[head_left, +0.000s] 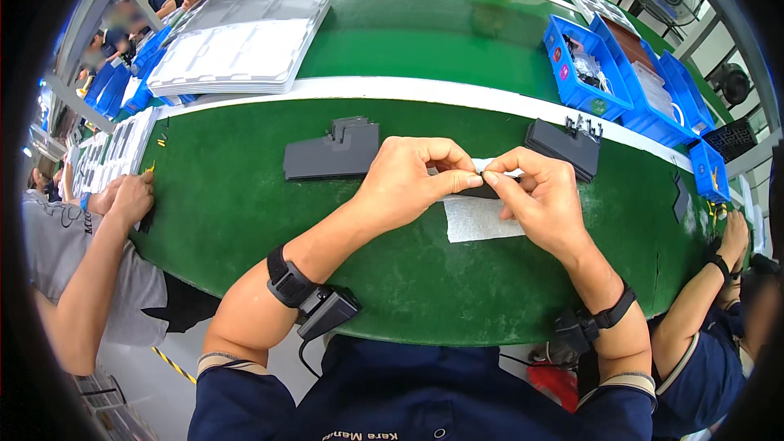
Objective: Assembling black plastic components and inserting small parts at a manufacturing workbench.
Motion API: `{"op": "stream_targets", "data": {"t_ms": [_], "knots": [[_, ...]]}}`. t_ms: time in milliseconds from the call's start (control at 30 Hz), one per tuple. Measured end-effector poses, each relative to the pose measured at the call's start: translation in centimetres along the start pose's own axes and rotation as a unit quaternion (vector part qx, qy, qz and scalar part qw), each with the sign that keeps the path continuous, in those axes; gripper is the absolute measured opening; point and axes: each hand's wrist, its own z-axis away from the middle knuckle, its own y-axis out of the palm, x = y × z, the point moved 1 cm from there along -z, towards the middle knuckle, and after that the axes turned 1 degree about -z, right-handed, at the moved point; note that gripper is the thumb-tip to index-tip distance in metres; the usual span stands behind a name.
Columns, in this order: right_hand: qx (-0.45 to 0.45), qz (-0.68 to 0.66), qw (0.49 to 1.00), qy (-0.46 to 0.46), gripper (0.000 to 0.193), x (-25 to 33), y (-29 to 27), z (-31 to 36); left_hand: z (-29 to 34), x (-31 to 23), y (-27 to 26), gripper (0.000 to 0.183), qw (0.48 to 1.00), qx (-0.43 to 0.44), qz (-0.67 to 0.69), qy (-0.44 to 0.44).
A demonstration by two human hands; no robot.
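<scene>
My left hand (pixel 408 177) and my right hand (pixel 541 194) meet above the table, each with thumb and forefinger pinched. Between the fingertips is a small dark, flat piece (pixel 478 191), mostly covered by my fingers, so its kind cannot be made out. Under my hands lies a white cloth or paper sheet (pixel 483 224). To the left of my left hand rests a stack of dark grey flat plates (pixel 331 155) with a notched edge. A similar dark stack (pixel 562 149) lies beyond my right hand.
White trays (pixel 237 41) are stacked at the far left. Blue bins (pixel 581 73) with small parts stand at the far right, a smaller blue bin (pixel 709 171) nearer. Co-workers' hands are at the left (pixel 131 200) and right (pixel 733 237) of the green table (pixel 392 278).
</scene>
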Motion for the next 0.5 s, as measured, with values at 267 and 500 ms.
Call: {"op": "stream_targets", "data": {"t_ms": [267,500], "knots": [[-0.045,0.006,0.999,0.016,0.010,0.2,0.4,0.0,0.7,0.0,1.6,0.016,0.928,-0.126,-0.251,0.244],[-0.061,0.035,0.997,-0.011,0.007,-0.2,0.7,0.1,0.9,-0.6,1.8,0.017,0.893,-0.141,-0.301,0.304]]}}
